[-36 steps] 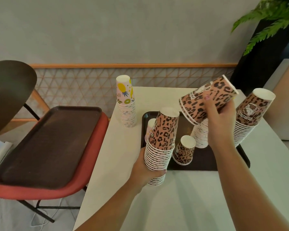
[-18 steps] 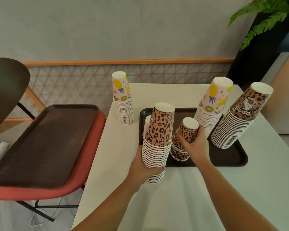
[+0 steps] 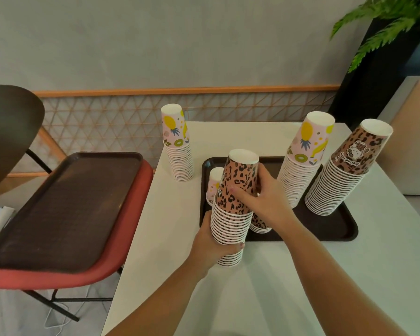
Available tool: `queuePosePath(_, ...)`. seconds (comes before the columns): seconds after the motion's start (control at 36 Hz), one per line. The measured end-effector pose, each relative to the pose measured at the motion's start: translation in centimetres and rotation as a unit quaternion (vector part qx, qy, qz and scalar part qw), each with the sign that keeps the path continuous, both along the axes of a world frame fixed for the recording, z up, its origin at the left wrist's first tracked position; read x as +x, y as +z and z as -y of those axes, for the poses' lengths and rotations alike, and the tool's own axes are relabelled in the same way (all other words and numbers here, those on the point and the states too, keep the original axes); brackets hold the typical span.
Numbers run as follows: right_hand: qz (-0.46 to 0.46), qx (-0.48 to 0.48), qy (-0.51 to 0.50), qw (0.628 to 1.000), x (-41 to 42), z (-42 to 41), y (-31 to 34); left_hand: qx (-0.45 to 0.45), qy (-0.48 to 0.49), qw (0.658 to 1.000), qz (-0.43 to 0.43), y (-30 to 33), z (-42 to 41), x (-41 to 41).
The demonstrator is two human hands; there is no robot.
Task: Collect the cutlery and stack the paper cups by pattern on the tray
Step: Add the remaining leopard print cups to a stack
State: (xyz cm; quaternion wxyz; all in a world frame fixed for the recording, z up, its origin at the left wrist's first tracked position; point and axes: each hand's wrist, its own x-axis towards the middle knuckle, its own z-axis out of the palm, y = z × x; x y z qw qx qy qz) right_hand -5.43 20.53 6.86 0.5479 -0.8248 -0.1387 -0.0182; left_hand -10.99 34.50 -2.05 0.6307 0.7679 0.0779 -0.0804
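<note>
Currently: leopard stack (image 3: pixel 230 209) at counter's (image 3: pixel 264 282) left edge, base half off near-left corner of tray (image 3: pixel 330 229). Left hand (image 3: pixel 211 243) curled round lower rims; right hand (image 3: pixel 262 202) gripping top cup. Short leopard stack (image 3: pixel 260 224) on tray behind right hand. Likely light, thin-walled, crushable, prone to swaying; best held low at nested rims, top steadied, squeeze kept gentle. Cutlery nowhere visible.

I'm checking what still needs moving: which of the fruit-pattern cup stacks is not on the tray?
The fruit-pattern stack at the table's far left corner. It stands on the bare white table, left of the tray; the other tall fruit stack stands on the tray.
</note>
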Motion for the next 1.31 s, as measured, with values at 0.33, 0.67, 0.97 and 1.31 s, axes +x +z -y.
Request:
queuePosePath(0.33,0.03,0.056,-0.091,0.994,-0.1,0.3,1.4,-0.007,-0.007,1.0,0.026,0.6,-0.2,-0.2)
queuePosePath(0.67,-0.008,0.248,-0.178,0.952,0.8,2.1,2.8,0.002,-0.006,1.0,0.024,0.6,0.1,-0.3)
queuePosePath(0.97,0.061,0.167,-0.33,0.927,1.9,4.0,-1.1,0.004,0.019,1.0,0.016,0.3,-0.3,-0.2)
queuePosePath(1.31,0.009,-0.011,-0.245,0.97,2.2,2.9,-7.1,-0.018,0.019,1.0,0.015,0.3,0.0,-0.4)
